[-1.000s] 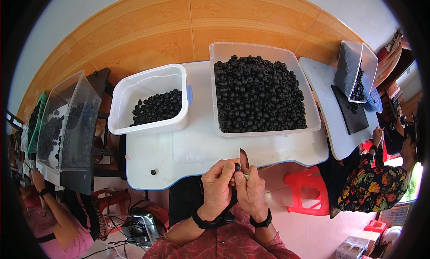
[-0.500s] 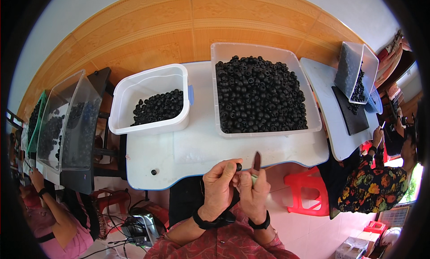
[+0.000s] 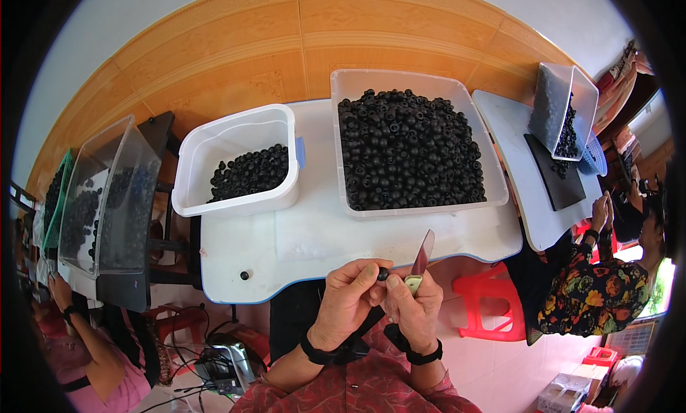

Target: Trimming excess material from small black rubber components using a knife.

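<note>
Between its thumb and fingertips my left hand (image 3: 341, 306) pinches a small black round ball (image 3: 383, 274). Close beside it, my right hand (image 3: 416, 309) is closed around the pale green handle of a small knife (image 3: 424, 253), whose blade points up and away from me. The right thumb lies near the ball; whether it touches is hard to make out. Both hands are just off the table's front edge. Beyond them, a large translucent bin (image 3: 421, 211) is heaped with similar black balls, many showing holes. Left of it, a white tub (image 3: 239, 206) holds a smaller pile.
A single black ball (image 3: 244, 275) lies on the white table (image 3: 314, 241) at its front left. Red stool (image 3: 489, 309) stands at right. People work at both sides, by a clear bin (image 3: 118, 220) at left and a tilted bin (image 3: 554, 113) at right. Cables (image 3: 207, 363) lie low left.
The knife has turned in my right hand: its blade now leans to the right, with more of the green handle showing. My left hand still pinches the ball.
</note>
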Motion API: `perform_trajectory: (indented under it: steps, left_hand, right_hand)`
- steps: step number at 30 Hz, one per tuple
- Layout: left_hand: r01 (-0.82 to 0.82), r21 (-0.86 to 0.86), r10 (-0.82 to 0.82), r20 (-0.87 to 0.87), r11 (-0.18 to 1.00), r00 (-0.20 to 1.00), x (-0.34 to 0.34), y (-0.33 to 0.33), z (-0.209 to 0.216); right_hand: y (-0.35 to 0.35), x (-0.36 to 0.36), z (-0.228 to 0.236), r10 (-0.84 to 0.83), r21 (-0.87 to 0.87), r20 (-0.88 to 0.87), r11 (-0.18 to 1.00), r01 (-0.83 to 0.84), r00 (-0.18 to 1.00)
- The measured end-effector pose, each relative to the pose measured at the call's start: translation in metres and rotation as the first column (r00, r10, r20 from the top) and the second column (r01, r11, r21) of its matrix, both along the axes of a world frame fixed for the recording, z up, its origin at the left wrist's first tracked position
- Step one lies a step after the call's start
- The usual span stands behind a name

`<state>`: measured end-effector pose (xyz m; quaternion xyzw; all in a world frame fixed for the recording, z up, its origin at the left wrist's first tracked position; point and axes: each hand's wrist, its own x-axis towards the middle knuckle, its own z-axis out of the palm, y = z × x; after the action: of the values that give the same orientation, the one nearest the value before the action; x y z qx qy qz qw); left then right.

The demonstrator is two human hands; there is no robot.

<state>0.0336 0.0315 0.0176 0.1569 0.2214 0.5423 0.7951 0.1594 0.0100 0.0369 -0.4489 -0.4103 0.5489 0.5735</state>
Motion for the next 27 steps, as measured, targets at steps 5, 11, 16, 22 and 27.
perform_trajectory:
  steps: [5, 11, 16, 22, 27]
  left_hand:
    - [-0.017, 0.002, 0.017, 0.069, 1.000, 0.997, -0.004, -0.001, 0.004]
    - [-0.073, 0.151, 0.061, 0.088, 0.986, 0.994, -0.014, -0.001, 0.007]
    - [-0.085, 0.175, 0.075, 0.065, 0.981, 0.995, -0.016, -0.005, 0.008]
    - [-0.104, 0.190, 0.113, -0.039, 0.976, 0.993, -0.015, -0.007, 0.011]
    - [-0.085, 0.270, 0.123, -0.127, 0.959, 0.984, -0.015, -0.006, 0.007]
  right_hand:
    - [-0.003, -0.005, 0.004, -0.001, -0.007, -0.025, 1.000, 0.001, 1.000]
    - [-0.006, -0.009, 0.005, -0.021, 0.019, 0.060, 1.000, 0.020, 0.998]
    - [-0.009, -0.011, 0.007, -0.008, 0.030, 0.171, 1.000, 0.003, 0.985]
    - [-0.009, -0.016, 0.010, -0.046, 0.076, 0.208, 0.997, 0.030, 0.977]
    - [-0.010, -0.014, 0.009, -0.037, 0.069, 0.235, 0.997, 0.021, 0.971]
